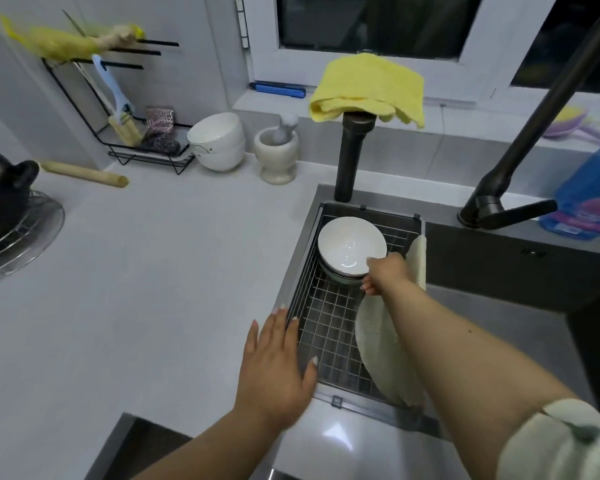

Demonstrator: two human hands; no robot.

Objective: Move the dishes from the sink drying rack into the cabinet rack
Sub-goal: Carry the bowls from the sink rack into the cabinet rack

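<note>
The white bowl [351, 244] sits on top of a small stack of dishes at the far end of the drying rack [329, 327], which is set into the sink [499, 327]. The right hand [385, 273] is on the bowl's near right rim, thumb over the edge and fingers curled beneath, pinching it. The bowl lies straight ahead of that hand and slightly to its left; being round, it has no long axis to mind, so the lift looks to be simply up and back toward the person. The left hand [278, 362] is well apart from the bowl, nearer the body, spread flat with fingers straight over the rack's near left edge where it meets the surface [146, 271]; it holds nothing. A pale cloth [381, 358] hangs over the rack's right side, under the right forearm. The cabinet rack is not in view.
</note>
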